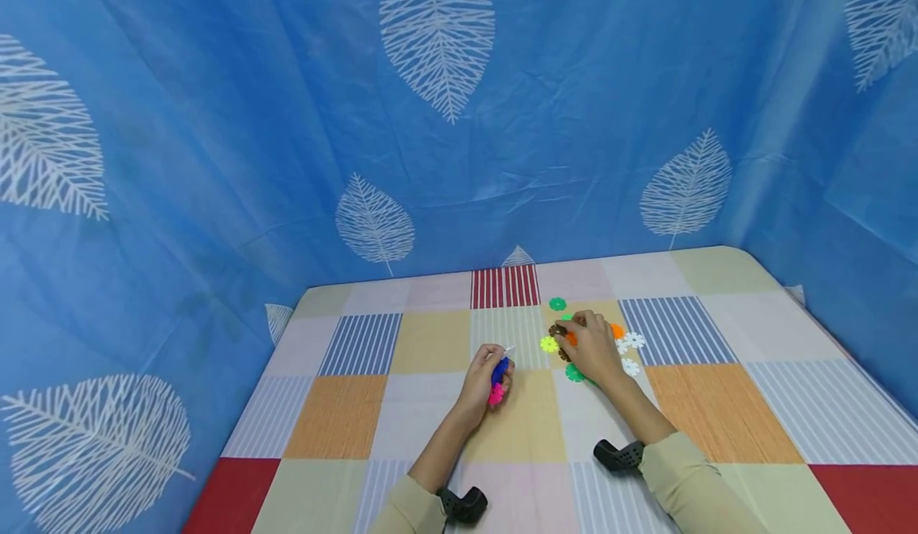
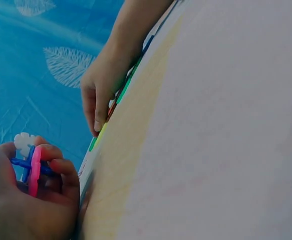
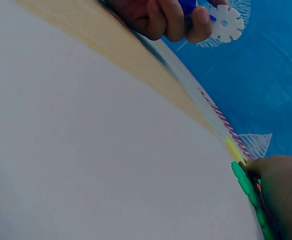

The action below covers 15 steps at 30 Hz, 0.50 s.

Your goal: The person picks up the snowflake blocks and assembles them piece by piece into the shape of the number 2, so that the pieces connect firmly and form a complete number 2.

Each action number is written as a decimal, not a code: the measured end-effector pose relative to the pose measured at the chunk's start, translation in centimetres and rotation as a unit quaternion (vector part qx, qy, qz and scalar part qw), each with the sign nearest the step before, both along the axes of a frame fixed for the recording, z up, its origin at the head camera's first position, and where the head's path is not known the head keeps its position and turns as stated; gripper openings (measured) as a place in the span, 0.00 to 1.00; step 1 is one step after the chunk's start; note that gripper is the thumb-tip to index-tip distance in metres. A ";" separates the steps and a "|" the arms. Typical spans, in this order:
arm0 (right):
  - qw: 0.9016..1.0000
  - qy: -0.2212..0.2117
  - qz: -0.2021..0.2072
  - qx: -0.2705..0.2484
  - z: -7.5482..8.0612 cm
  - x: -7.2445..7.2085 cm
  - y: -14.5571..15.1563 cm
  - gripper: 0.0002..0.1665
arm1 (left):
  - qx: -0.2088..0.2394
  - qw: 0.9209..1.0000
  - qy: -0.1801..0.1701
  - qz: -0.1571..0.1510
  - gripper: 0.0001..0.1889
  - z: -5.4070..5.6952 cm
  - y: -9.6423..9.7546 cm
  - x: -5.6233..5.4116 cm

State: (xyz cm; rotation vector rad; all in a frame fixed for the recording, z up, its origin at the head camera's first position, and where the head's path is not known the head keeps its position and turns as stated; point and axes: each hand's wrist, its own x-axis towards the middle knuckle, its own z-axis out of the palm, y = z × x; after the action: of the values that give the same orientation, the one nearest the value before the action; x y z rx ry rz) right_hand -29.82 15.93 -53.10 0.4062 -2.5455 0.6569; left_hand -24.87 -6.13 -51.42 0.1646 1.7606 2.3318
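Note:
My left hand [image 1: 484,381] grips a joined piece made of notched flower-shaped plastic discs: a blue disc [image 1: 500,370], a pink disc [image 1: 496,394] and a white disc [image 3: 227,23] at its far end. In the left wrist view the pink disc [image 2: 34,171] stands crosswise to the blue ones. My right hand [image 1: 592,347] reaches down into a loose spread of similar discs, thumb and forefinger at a brown disc [image 1: 555,331] and an orange disc [image 1: 571,338]. Whether they pinch one is unclear. Part of the spread is hidden under this hand.
Around the right hand lie a yellow disc [image 1: 548,344], green discs [image 1: 574,372], an orange disc [image 1: 617,331] and several white discs [image 1: 634,340]. Another green disc [image 1: 558,304] lies farther back. A patchwork cloth [image 1: 344,418] covers the table; blue leaf-patterned curtains [image 1: 545,143] enclose it.

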 end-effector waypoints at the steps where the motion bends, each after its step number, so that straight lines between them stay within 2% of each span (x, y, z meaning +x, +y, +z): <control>1: 1.000 -0.002 -0.002 0.000 0.0 0.0 0.0 0.17 | 0.004 1.000 -0.001 -0.006 0.09 0.0 0.0 0.0; 4: 1.000 -0.010 -0.002 -0.013 0.0 -0.1 0.1 0.17 | 0.010 1.000 -0.003 -0.013 0.09 0.1 -0.1 0.1; 6: 0.999 -0.010 0.005 -0.032 0.0 -0.1 0.2 0.17 | 0.013 1.000 -0.007 -0.018 0.07 0.5 -0.1 0.3; 10: 0.992 -0.011 0.035 -0.123 0.0 0.0 0.0 0.13 | 0.004 1.000 -0.005 -0.030 0.09 1.8 -0.2 1.0; 13: 0.973 -0.002 0.059 -0.222 0.0 0.3 -0.3 0.10 | -0.007 0.999 0.004 -0.041 0.15 2.4 -0.2 1.3; 14: 0.964 0.002 0.067 -0.256 0.1 0.4 -0.6 0.10 | -0.011 0.999 0.008 -0.042 0.16 2.5 -0.2 1.3; 15: 0.951 -0.001 0.080 -0.298 0.2 0.6 -0.8 0.11 | -0.014 0.999 0.011 -0.045 0.17 2.5 -0.2 1.3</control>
State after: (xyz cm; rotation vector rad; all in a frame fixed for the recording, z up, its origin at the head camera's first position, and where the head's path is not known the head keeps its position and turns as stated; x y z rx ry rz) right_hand -29.20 15.09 -52.94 0.3927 -2.1795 1.4252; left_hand -23.53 -6.32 -48.90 0.2614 1.7578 2.2496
